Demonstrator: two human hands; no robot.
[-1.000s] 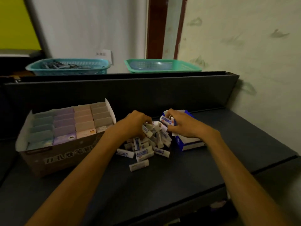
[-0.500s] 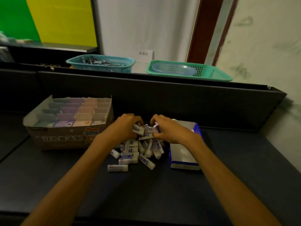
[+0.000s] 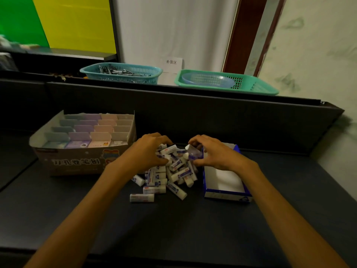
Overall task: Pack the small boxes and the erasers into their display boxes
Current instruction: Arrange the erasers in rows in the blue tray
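Observation:
A heap of white erasers with blue sleeves point(image 3: 170, 175) lies on the dark table between two boxes. My left hand point(image 3: 148, 151) curls over the heap's left top, fingers round several erasers. My right hand point(image 3: 210, 153) pinches an eraser point(image 3: 193, 151) at the heap's right top, beside the blue-and-white display box point(image 3: 226, 192), whose near part shows a bare white floor. On the left, the brown cardboard display box point(image 3: 77, 161) holds rows of small pastel boxes point(image 3: 90, 130).
A dark raised back panel point(image 3: 212, 117) runs behind the table. On the ledge above stand a teal basket point(image 3: 121, 73) with metal parts and a green tray point(image 3: 228, 82) holding a blue basket. A wall closes the right side.
The camera has swung left and tilted up slightly. Both hands stayed on top of the eraser heap, and my right hand now pinches one eraser near the blue box's left edge.

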